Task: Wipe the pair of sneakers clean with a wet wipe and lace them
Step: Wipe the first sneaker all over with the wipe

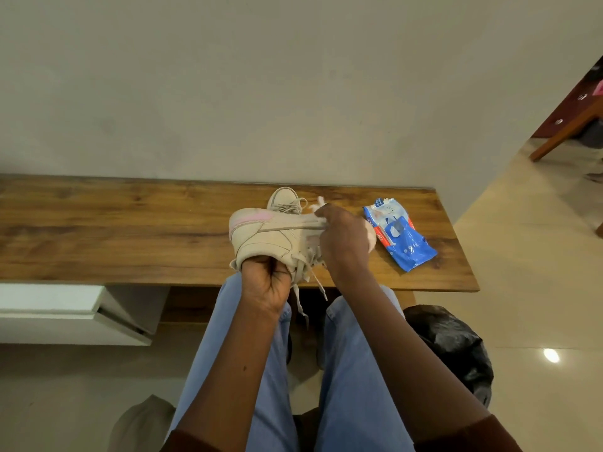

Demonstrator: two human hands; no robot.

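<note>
L hand (266, 282): curled tight round the near edge of the held sneaker (270, 236), gripping it from below.
R hand (342, 236): fingers bent over a white wet wipe (321, 201), pinching it & pressing it on the shoe's side. Only a bit of wipe pokes out at the far side of the hand.
Held sneaker: beige w/ a pink patch at its left end, tipped on its side, lifted over the near edge of the table (114, 230), abt the middle.
Laces (313, 283): loose, hanging down off the held shoe btwn the two hands.
Other sneaker (285, 200): on the table right behind the held one, by the wall, mostly hidden.
Wipes pack (399, 238): blue & white, flat on the table, just right of the R hand, not touching it.
Black bag (453, 347): on the floor, near right, by the table's end.
Jeans (352, 370): blue, on the person's legs below the arms.
</note>
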